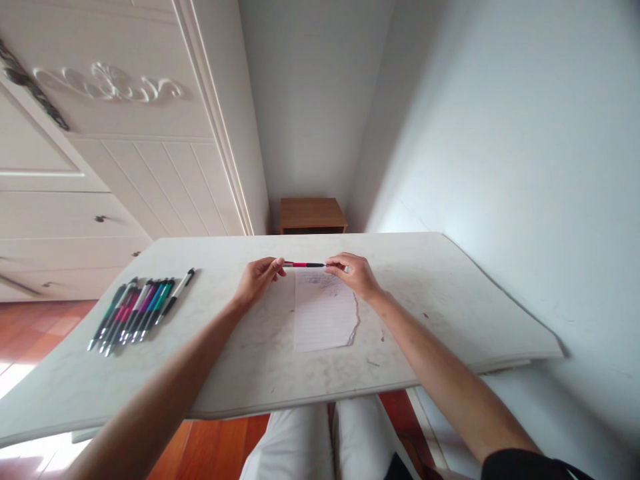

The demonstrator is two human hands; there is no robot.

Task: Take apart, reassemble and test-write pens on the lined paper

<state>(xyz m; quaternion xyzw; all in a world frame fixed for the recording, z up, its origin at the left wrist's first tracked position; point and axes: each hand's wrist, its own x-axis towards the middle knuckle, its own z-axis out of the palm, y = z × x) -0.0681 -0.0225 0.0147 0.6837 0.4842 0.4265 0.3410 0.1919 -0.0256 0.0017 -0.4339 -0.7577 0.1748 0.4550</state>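
Observation:
A pink pen (303,265) with a black grip lies level between my two hands, above the far edge of a sheet of paper. My left hand (261,275) is closed on its left end, thumb against fingers. At the other end, the fingertips of my right hand (353,270) pinch the tip. Below them, the lined paper (323,320) rests on the table, with scribbles near its top and a torn right edge. Off to the left lies a row of several pens (135,313) in green, pink, purple, blue and black.
The white table (240,373) has small dark marks on its top. A white cabinet (125,167) stands beyond it at the left, a small wooden stand (313,212) behind it. A pale wall (525,167) borders the right side.

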